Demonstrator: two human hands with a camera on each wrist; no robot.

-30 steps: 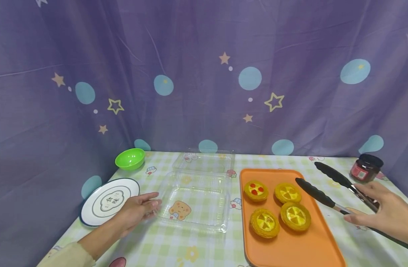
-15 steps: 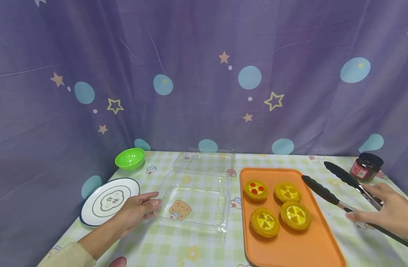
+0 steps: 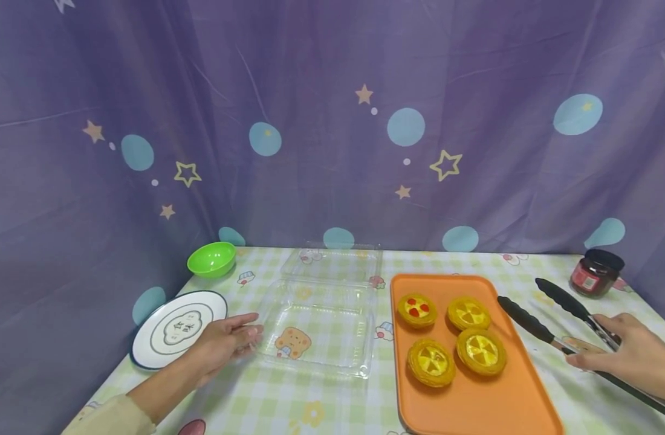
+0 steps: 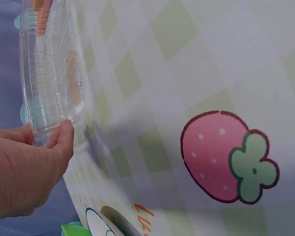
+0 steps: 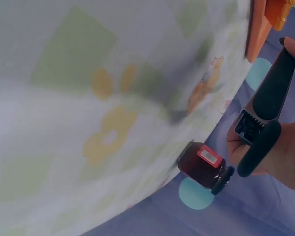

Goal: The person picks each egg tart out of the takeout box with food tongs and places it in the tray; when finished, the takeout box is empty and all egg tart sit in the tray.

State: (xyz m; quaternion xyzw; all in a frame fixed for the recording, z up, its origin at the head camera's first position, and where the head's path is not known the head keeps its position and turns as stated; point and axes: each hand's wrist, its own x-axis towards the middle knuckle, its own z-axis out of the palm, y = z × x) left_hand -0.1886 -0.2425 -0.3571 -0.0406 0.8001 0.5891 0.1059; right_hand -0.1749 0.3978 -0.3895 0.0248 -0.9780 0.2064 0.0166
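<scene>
At the near-left corner of a clear plastic clamshell container (image 3: 316,362), my left hand (image 3: 223,344) pinches its rim between thumb and fingers. The container lies with its lid folded back, and the table pattern shows through its base. My right hand (image 3: 632,356) holds black-and-steel tongs (image 3: 534,323) by the arms, their tips spread apart over the right edge of an orange tray (image 3: 474,411). Nothing is between the tips. On the tray sit several egg tarts (image 3: 482,351), one of them topped with red pieces (image 3: 418,310).
Left of the container lie a white plate (image 3: 153,338) with a dark blue rim and a green bowl (image 3: 211,260) behind it. A dark jar (image 3: 597,273) with a red label stands at the back right. A purple curtain (image 3: 311,181) hangs behind the checked tablecloth (image 3: 289,399).
The tongs in my right hand have moved to the right and slightly down, away from the tarts. My left hand and the container have stayed in place.
</scene>
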